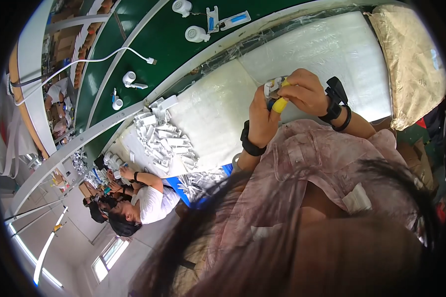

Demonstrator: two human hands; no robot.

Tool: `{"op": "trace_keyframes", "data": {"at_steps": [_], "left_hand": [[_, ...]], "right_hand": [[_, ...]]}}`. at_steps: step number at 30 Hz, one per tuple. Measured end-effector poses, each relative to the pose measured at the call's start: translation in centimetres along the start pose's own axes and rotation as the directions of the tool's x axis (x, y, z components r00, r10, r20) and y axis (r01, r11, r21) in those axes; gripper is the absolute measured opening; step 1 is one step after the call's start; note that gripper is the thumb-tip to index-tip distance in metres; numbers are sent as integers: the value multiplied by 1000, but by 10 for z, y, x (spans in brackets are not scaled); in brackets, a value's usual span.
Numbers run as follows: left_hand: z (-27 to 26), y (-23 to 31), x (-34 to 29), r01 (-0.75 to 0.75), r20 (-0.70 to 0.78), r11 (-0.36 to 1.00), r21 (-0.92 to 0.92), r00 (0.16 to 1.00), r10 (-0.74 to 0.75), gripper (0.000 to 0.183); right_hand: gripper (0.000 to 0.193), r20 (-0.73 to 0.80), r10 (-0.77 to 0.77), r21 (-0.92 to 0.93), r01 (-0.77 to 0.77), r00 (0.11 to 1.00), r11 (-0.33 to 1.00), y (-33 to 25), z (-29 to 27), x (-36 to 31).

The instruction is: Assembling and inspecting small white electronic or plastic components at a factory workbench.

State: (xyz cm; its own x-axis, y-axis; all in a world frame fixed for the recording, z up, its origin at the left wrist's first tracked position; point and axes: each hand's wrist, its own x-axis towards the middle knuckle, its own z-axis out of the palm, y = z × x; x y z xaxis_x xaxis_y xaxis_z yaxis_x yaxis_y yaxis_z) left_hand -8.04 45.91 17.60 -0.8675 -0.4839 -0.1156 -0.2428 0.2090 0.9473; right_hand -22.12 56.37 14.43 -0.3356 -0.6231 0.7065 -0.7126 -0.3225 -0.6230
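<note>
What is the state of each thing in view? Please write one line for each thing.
Left hand: closed around the part
Right hand: curled at the part, exact grip hidden
Part: held, partly covered
White pieces: heaped loosely
Cable: plug end free
Fans: on the green table, running or not unclear
Brown paper: creased
Lamps: lit

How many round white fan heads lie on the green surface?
4: one fan head near the top edge, a second below it, a third farther down and left, a fourth below that. More may be hidden.
</note>
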Motion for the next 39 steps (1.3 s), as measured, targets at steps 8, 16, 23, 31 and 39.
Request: {"op": "trace_keyframes", "data": {"at_steps": [8, 16, 23, 31, 39], "left_hand": [[3, 5, -2, 105, 5, 985, -135, 994, -105, 29], [7, 9, -2, 92, -47, 986, -142, 994, -99, 25], [4, 6, 0, 121, -4, 971, -208, 992, -125, 24], [7, 6, 4, 86, -51, 989, -121, 994, -93, 22], [1, -15, 17, 195, -100, 934, -299, 967, -233, 19]], "right_hand": [[22, 38, 22, 10, -23, 999, 1000, 1, -2, 2], [23, 59, 22, 12, -23, 998, 1000, -3, -4, 7], [24, 82, 8, 42, -11, 997, 999, 3, -5, 7], [23, 59, 34, 15, -35, 998, 999, 2, 0, 7], [22, 98, 98, -28, -96, 990, 995, 19, 24, 5]]}}
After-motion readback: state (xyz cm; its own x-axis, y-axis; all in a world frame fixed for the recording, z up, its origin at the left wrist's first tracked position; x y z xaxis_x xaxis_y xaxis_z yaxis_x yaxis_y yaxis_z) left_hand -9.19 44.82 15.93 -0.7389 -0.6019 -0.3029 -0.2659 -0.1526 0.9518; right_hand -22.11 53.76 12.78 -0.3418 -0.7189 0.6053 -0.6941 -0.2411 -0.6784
